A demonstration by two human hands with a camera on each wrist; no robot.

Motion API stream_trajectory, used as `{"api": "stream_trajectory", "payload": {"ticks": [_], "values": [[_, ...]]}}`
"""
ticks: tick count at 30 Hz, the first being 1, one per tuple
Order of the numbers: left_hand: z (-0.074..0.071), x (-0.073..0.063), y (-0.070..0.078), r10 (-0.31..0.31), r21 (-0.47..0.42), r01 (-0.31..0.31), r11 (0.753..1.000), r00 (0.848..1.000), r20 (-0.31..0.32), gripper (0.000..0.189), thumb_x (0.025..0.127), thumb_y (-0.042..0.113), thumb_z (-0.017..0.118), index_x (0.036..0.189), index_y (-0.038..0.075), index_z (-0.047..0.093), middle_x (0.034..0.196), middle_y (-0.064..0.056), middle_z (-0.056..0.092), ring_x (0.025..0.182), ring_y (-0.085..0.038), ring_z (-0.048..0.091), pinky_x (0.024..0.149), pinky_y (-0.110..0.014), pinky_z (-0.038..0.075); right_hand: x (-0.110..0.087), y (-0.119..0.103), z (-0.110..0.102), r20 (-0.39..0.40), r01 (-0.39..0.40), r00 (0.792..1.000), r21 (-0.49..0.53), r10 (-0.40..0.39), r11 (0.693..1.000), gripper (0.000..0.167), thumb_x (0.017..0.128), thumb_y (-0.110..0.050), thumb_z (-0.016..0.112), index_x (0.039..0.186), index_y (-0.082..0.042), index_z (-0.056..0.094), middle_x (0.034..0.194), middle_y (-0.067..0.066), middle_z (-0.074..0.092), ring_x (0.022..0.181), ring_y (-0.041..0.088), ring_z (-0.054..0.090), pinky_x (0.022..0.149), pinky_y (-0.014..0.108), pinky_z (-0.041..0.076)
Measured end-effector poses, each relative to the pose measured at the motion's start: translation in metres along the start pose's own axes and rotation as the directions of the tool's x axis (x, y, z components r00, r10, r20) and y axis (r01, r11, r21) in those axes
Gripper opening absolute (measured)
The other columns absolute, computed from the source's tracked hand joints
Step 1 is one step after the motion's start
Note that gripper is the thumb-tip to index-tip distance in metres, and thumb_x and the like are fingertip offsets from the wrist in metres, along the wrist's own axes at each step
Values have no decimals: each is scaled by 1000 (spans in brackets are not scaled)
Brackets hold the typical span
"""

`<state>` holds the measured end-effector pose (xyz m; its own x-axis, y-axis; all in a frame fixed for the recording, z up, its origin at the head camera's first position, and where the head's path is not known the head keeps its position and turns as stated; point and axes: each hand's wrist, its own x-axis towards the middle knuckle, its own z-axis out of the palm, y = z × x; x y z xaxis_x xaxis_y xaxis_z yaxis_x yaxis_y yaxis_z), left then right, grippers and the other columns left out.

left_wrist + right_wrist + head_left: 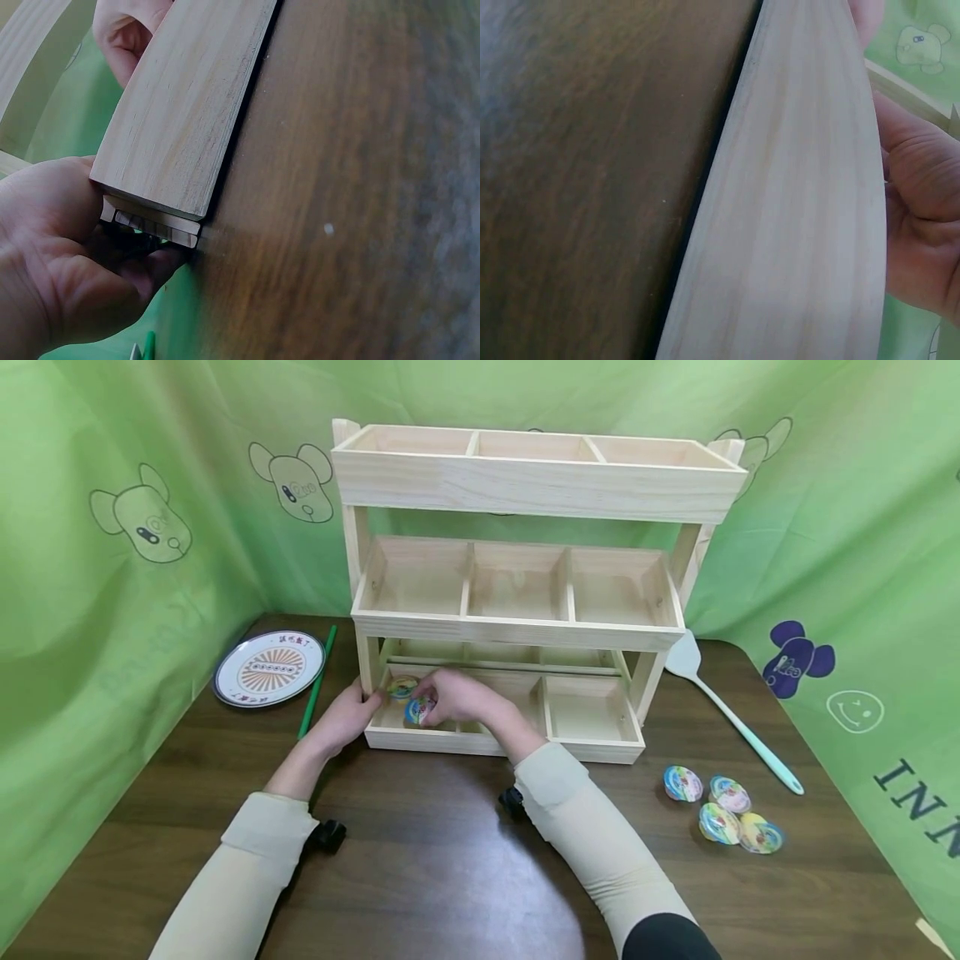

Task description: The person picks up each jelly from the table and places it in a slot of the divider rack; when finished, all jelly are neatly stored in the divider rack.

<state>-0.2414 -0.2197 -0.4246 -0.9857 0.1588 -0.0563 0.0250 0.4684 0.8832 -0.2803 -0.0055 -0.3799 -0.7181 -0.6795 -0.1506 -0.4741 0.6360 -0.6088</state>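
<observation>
**Settling a cup into the bottom tray**

I have the blue-lidded cup pinched in the fingers of my right hand, at the left compartment of the bottom tray. It is at 5 o'clock from the yellow-lidded cup, which lies in the same compartment; whether my cup's base has met the wood, I cannot tell. My left hand is at the tray's 9 o'clock end, grasping the edge of the wooden rack, its fingertips mostly hidden.

I judge the step in hand to be placing this cup beside its neighbour. The next move calls for a soft release: keep the cup level, let it rest, then spread my fingers without nudging the yellow one, and draw back clear of the middle tray above.

Four more cups stand grouped on the surface at 4 o'clock from the bottom tray, so I take the work to be part done. The spatula lies at 3 o'clock; the plate and green stick, at 9 o'clock, seem to play no part.
</observation>
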Motion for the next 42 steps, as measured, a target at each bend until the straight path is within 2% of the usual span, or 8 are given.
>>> {"api": "stream_trajectory", "payload": {"ticks": [5,12,16,25,31,35,42], "values": [[0,0,0,-4,0,4,1000,1000,4,59,108,19,43,154,-12,21,149,-36,39,137,-44,40,112,-56,34,-6,-1,-3,-9,24,1000,-2,-24,1000,52,79,-4,82,128,0,66,110,9,70,94,18,64,80,23,52],[-1,-1,0,-7,-3,7,1000,1000,-2,57,107,20,43,152,-12,27,146,-33,44,133,-36,41,112,-54,34,-25,2,-15,-96,53,994,46,-49,998,53,80,-13,85,130,-6,67,121,8,70,109,22,65,93,31,52],[-1,-2,-1,-6,0,6,1000,1000,2,58,108,21,43,153,-11,25,148,-33,42,136,-38,40,112,-55,33,-40,8,-23,-130,103,987,62,-94,993,50,84,-14,83,130,-5,67,124,11,70,111,23,65,95,35,52],[0,-2,0,9,-2,-9,1000,1000,6,58,108,20,42,153,-12,24,149,-35,39,139,-43,37,113,-57,32,-85,21,-34,-165,171,977,258,-131,951,45,84,-8,82,126,-1,68,121,17,69,113,31,65,96,43,53],[-1,-2,0,12,-5,-12,1000,1000,4,58,108,20,43,153,-12,24,150,-35,39,139,-43,37,113,-57,32,-109,30,-36,-210,208,967,328,-144,922,42,84,-2,81,123,4,67,120,16,69,113,25,64,94,38,54],[-1,-1,0,13,10,-13,1000,1000,0,58,108,20,42,152,-13,25,148,-35,40,137,-43,39,112,-56,33,-124,36,-38,-227,203,965,332,-131,921,40,85,-2,81,122,0,68,121,9,69,113,24,64,93,32,54],[-1,-3,0,-2,2,2,1000,1000,9,59,108,21,42,153,-12,22,149,-36,39,138,-44,39,112,-57,33,-146,45,-43,-228,179,968,337,-104,924,40,85,-1,80,123,0,67,123,9,68,115,24,63,96,33,53]]}}
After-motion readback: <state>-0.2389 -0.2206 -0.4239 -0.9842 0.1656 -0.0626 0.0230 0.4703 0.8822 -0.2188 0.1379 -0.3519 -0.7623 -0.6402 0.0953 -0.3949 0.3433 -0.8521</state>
